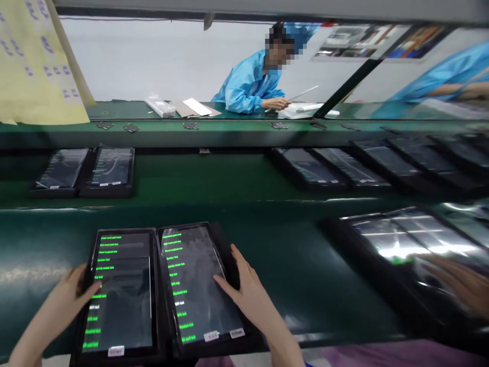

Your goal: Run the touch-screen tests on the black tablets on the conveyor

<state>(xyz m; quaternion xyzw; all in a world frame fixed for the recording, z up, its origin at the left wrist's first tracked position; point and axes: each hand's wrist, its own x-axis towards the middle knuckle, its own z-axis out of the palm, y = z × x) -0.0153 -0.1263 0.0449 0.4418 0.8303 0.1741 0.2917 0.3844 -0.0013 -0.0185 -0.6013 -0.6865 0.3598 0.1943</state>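
Observation:
Two tablets lie side by side in black trays near the front edge of the bench, their dark screens showing lists of mostly green text lines. My left hand (72,290) grips the outer edge of the left tablet (124,290), thumb over its screen and fingers partly hidden at the side. Around the outer side of the right tablet (200,290) my right hand (246,285) is closed, its thumb on the screen's edge. The right tablet sits slightly tilted against the left one. Small white labels (116,351) are stuck along the bottom edges.
Several more tablets in black trays (110,168) stand on the green belt (202,178) beyond. At right, another person's hand (454,280) touches a glossy tablet (412,234). A person in blue (248,81) leans over the far bench. A yellow sheet (38,66) hangs at upper left.

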